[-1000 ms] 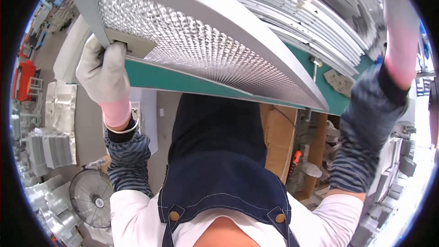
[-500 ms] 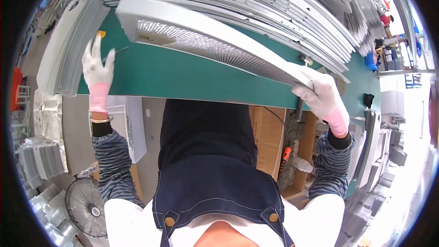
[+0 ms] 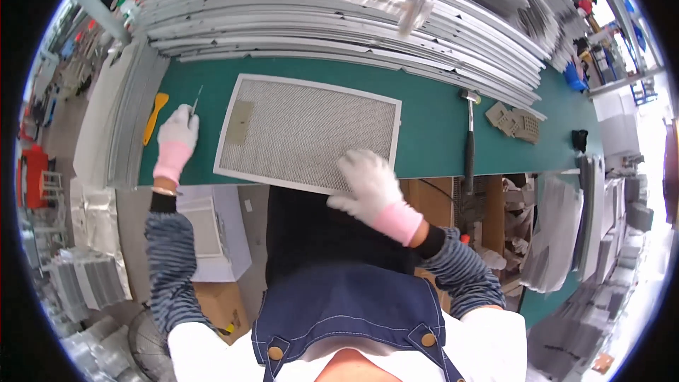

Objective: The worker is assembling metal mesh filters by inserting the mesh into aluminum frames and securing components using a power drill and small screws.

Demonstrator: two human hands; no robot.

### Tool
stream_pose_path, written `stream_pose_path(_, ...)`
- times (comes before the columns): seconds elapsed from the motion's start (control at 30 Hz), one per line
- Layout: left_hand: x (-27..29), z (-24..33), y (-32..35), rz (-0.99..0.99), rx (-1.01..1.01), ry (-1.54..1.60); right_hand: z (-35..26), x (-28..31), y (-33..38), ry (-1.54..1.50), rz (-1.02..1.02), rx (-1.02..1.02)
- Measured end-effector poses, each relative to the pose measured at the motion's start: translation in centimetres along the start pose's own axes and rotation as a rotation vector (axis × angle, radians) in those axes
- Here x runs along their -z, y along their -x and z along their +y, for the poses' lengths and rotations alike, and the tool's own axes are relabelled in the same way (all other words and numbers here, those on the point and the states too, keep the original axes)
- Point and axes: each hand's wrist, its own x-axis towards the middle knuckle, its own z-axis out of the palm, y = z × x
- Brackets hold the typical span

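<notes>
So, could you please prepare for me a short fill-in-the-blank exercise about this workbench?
1. The framed mesh panel lies on a bench top coloured ____.
2. The flat tool beside the left hand is ____.
3. Between the panel and the beige pieces lies a dark-handled ____.
4. The hand at the panel's near edge is the person's ____ one.

Missing words: green; yellow; hammer; right.

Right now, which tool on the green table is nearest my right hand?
The dark-handled hammer, lying right of the mesh panel. The yellow scraper and thin pointed tool are both left of the panel, by your left hand.
</notes>
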Motion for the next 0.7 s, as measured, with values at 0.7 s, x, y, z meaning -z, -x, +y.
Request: stream_pose_path(0.7, -4.0, 31.6, 1.7, -0.136, -0.415, 0.438, 10.4, -2.6, -3.2, 0.189, 0.249, -0.414)
